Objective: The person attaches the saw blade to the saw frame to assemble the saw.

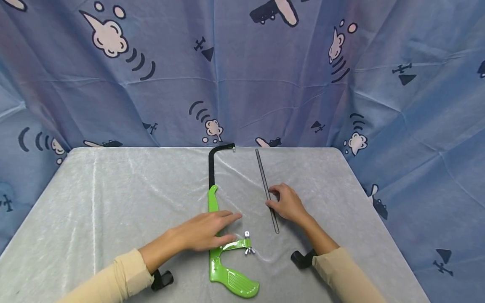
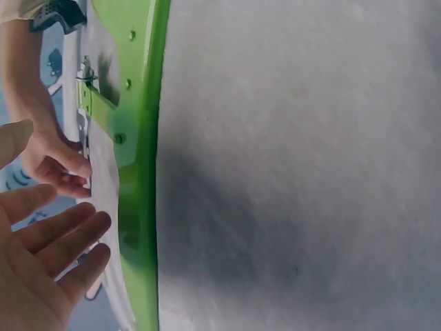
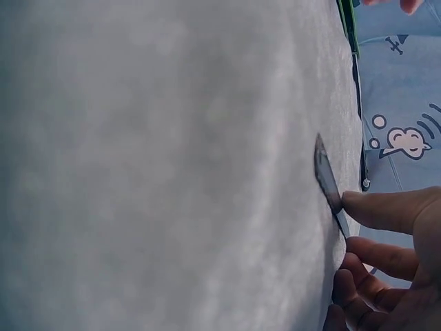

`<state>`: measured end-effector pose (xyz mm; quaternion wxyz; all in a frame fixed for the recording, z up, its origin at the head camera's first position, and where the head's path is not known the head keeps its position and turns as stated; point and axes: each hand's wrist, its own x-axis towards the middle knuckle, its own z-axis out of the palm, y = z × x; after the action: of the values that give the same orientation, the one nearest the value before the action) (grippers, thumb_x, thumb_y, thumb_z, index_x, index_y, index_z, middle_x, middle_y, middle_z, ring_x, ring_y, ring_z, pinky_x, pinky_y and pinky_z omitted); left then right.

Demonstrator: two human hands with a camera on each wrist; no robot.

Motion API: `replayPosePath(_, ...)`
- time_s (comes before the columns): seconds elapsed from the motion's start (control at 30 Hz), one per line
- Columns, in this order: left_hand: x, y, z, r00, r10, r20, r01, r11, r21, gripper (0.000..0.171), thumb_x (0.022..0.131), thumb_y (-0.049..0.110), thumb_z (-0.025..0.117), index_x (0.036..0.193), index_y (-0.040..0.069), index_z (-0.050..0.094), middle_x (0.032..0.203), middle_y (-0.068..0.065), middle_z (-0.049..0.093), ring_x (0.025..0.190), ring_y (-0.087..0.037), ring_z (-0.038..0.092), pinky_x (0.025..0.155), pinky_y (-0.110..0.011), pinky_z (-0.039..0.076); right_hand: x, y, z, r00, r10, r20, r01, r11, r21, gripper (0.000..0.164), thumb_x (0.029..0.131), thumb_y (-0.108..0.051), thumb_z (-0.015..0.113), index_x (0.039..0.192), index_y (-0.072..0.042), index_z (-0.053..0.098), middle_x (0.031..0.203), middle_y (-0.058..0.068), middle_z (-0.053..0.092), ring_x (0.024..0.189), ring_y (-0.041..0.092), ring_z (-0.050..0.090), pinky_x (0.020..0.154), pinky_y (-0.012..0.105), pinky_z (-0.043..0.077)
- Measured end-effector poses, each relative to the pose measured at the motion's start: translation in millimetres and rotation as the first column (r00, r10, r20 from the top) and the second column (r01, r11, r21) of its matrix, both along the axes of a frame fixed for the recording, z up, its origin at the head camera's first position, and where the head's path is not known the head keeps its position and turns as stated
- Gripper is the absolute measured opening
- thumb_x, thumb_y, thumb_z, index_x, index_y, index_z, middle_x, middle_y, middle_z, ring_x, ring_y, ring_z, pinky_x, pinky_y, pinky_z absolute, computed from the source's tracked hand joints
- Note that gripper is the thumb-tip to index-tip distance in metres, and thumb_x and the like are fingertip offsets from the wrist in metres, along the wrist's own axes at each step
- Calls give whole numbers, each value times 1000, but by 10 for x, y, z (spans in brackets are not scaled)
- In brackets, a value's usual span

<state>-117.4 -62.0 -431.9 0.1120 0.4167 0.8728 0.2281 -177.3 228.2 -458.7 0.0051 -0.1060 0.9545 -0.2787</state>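
- Head view: one saw frame (image 1: 213, 201), green and black, lying flat on the one grey worktop (image 1: 129, 206), handle end nearest me.
- One blade (image 1: 264, 179), thin and dark, well to the right of the frame's black bar, slanting, its near end toward me.
- Two hands, both mine. Left hand (image 1: 207, 231) is over the green middle of the frame, fingers stretched out, grasping nothing; contact with the frame I can't tell.
- Right hand (image 1: 286, 203) pinches the blade between thumb and fingers, around its middle.
- One wing nut (image 1: 250, 251) on the frame's short green arm, near my left thumb.
- Two beige sleeves (image 1: 117, 275), two black wrist pieces (image 1: 163, 280), one at each wrist. One blue printed cloth (image 1: 242, 94) behind the worktop.
- Left wrist view: same frame running top to bottom, three rivets (image 2: 128, 83) showing on it. My left hand's five digits are spread loose; my right hand shows beyond the frame.
- Right wrist view: blade again, thumb on one side, index finger at its edge. A bit of the frame and some left fingertips (image 3: 410, 5) at the top right.
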Motion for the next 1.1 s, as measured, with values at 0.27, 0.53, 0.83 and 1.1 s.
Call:
replayPosePath(0.27, 16, 49, -25, 980, -16, 199, -12, 990, 139, 57, 99, 38, 57, 144, 4, 49, 137, -9, 58, 127, -18, 54, 107, -36, 41, -9, -32, 13, 1000, -18, 21, 19, 1000, -15, 38, 81, -12, 79, 113, 2, 67, 97, 12, 62, 85, 24, 56, 76, 42, 45)
replayPosePath(0.53, -2, 94, -53, 954, -35, 298, -35, 973, 227, 55, 96, 33, 63, 139, -1, 52, 124, -11, 65, 113, -18, 61, 99, -33, 47, -37, -59, 7, 999, -44, 28, 44, 999, -10, 34, 80, -9, 78, 111, 1, 67, 94, 10, 60, 82, 23, 54, 75, 40, 43)
replayPosePath(0.83, 11, 120, -83, 945, -35, 324, -57, 961, 269, 54, 92, 27, 67, 136, -3, 55, 120, -12, 67, 109, -20, 63, 98, -33, 47, -49, -109, 16, 999, -47, 19, 47, 999, -28, 32, 78, -4, 77, 107, 2, 63, 88, 8, 58, 77, 20, 52, 72, 37, 41)
replayPosePath(1.1, 26, 142, -84, 927, -32, 374, -71, 964, 258, 57, 89, 25, 73, 136, -2, 55, 118, -10, 67, 109, -18, 63, 98, -31, 47, -45, -144, 42, 999, -43, 21, 45, 995, -91, 36, 77, 0, 76, 110, 3, 61, 78, 4, 59, 69, 16, 53, 70, 34, 43)
